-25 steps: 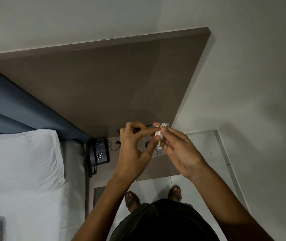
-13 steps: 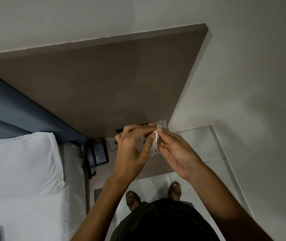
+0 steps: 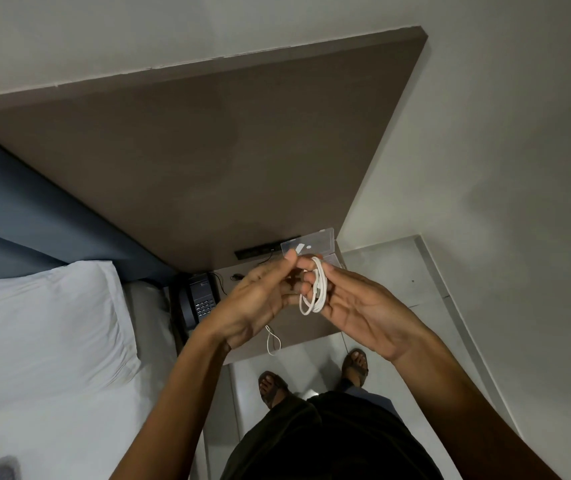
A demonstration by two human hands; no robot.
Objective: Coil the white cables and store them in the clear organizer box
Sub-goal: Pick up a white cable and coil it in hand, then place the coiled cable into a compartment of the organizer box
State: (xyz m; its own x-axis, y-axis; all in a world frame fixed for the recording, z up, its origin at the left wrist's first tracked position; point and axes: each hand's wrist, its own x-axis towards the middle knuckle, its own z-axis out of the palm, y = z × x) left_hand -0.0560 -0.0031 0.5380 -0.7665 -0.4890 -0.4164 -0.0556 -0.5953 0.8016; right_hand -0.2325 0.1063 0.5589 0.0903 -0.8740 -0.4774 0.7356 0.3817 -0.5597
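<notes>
the white cable hangs in loose loops above the nightstand, before the clear organizer box. its free tail could slip and unwind the coil. the right hand is half open, fingers through the loops; the left hand pinches the strand.

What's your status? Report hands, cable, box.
Right hand holds coiled white cable; left hand feeding its tail. Clear organizer box open behind. Nothing blocking.

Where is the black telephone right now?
In the head view the black telephone sits left of centre on the brown side table, between the bed's white pillow and the person's left hand.
</notes>
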